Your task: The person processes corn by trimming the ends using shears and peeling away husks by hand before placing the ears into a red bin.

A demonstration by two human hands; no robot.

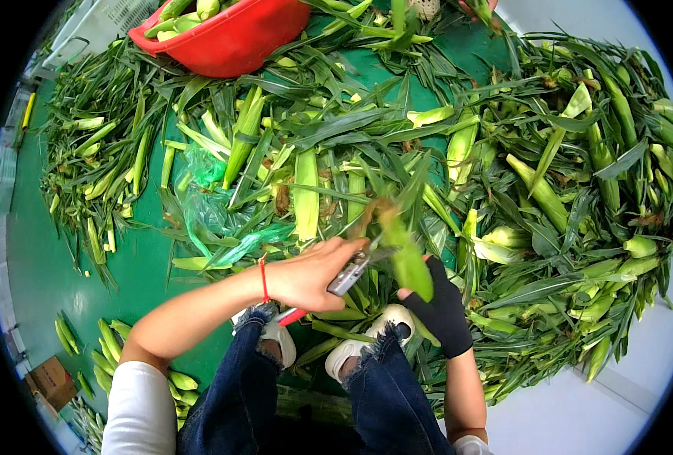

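My left hand (pixel 306 277), with a red string on the wrist, is closed on metal pruning shears (pixel 348 274) with a red handle, pointing up and right. My right hand (pixel 439 311), in a black glove, is closed at the lower end of a motion-blurred green corn ear (pixel 406 262) with brown silk, just right of the blades; its fingers are partly hidden. Husks and leaves (pixel 306 193) lie beyond both hands, with a crumpled green plastic bag (pixel 215 212) among them at the left.
A red tub (pixel 219 45) of corn stands at the back. Big leafy piles (pixel 564 197) spread right, smaller ones (pixel 101 144) left. Trimmed ears (pixel 109 341) and a cardboard box (pixel 52 379) are lower left. My shoes (pixel 344 356) are below my hands. Another person's hand (pixel 482 9) shows top right.
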